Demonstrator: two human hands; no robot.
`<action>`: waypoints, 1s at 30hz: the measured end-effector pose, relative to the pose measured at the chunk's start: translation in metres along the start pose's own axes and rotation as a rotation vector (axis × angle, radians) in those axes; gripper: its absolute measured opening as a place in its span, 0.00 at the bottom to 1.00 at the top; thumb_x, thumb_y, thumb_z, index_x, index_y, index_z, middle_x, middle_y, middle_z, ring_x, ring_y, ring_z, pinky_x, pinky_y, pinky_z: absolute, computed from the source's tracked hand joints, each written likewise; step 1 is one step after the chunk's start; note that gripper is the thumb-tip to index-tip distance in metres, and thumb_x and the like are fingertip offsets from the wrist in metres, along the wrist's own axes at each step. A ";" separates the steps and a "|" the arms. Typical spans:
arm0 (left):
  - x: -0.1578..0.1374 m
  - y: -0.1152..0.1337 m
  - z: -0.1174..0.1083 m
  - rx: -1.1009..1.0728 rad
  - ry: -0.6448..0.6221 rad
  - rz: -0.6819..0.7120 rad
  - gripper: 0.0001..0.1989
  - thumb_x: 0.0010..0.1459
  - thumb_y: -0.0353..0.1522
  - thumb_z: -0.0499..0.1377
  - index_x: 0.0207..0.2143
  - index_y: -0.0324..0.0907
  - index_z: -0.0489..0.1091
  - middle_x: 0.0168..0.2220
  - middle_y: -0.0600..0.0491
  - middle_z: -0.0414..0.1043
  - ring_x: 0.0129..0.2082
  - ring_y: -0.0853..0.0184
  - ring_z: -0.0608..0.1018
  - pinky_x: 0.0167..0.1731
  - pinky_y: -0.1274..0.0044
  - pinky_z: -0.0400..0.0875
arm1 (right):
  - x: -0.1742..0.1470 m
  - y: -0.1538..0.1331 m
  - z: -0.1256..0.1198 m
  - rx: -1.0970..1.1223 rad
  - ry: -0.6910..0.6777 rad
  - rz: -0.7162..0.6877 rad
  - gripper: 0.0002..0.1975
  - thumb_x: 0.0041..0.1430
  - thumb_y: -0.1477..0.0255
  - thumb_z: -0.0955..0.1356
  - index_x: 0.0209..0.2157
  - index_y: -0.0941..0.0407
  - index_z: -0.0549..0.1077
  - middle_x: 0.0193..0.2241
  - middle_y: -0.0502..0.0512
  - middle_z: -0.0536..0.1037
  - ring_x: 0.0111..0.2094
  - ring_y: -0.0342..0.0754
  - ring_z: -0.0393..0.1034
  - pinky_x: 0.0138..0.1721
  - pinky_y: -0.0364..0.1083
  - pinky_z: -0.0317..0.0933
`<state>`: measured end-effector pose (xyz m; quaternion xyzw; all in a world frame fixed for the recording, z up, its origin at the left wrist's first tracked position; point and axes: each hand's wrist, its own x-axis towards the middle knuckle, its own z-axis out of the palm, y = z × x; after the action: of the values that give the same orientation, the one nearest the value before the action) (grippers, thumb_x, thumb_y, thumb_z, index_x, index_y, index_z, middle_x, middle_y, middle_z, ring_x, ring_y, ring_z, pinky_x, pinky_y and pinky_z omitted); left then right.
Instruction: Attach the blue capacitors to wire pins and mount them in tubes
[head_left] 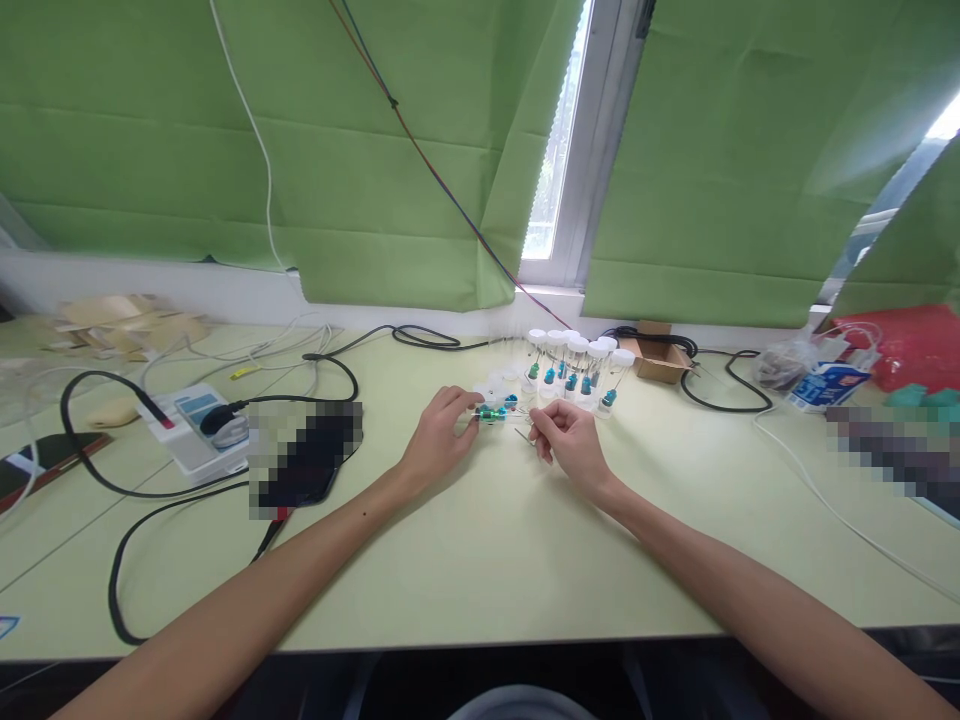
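My left hand (445,432) rests low over the table, thumb and fingers closing on the edge of a small green-and-blue part (491,412). Opposite it, my right hand (568,442) is closed in a pinch. What it pinches is too small to make out; a thin metal-looking piece (523,436) shows just beside its fingertips. Between and behind the hands lie clear pieces (496,388) and a small blue part (511,400). Just beyond the right hand stand several clear vials with white caps (577,343), holding blue or green parts with thin stems.
A small open cardboard box (660,358) sits behind the vials. To the left are a black phone (311,465), a white power strip (191,435) and looping black cables (112,490). A blue-and-white carton (829,385) and a red bag (915,345) stand at right.
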<state>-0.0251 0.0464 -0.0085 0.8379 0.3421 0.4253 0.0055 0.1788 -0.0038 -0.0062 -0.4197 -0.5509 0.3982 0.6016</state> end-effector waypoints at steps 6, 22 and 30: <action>-0.001 -0.001 0.000 0.007 0.006 0.024 0.14 0.55 0.22 0.54 0.43 0.43 0.69 0.36 0.51 0.69 0.40 0.64 0.70 0.41 0.72 0.68 | 0.000 -0.001 0.000 -0.006 -0.037 0.031 0.18 0.55 0.57 0.70 0.23 0.57 0.67 0.19 0.50 0.74 0.13 0.39 0.62 0.14 0.40 0.56; 0.000 0.000 -0.004 0.023 0.034 0.116 0.14 0.56 0.22 0.54 0.43 0.43 0.70 0.37 0.50 0.71 0.40 0.64 0.71 0.39 0.72 0.68 | 0.004 0.002 -0.004 0.042 -0.148 0.188 0.18 0.52 0.59 0.72 0.22 0.59 0.69 0.19 0.52 0.75 0.15 0.40 0.65 0.15 0.40 0.59; 0.000 -0.002 -0.004 -0.006 0.031 0.141 0.14 0.56 0.21 0.54 0.42 0.42 0.71 0.37 0.50 0.71 0.39 0.64 0.70 0.38 0.72 0.68 | 0.005 0.005 -0.007 0.095 -0.210 0.286 0.18 0.50 0.59 0.73 0.23 0.59 0.69 0.19 0.52 0.75 0.16 0.39 0.65 0.16 0.39 0.59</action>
<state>-0.0296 0.0470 -0.0069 0.8533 0.2811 0.4384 -0.0274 0.1863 0.0020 -0.0101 -0.4210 -0.5258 0.5469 0.4972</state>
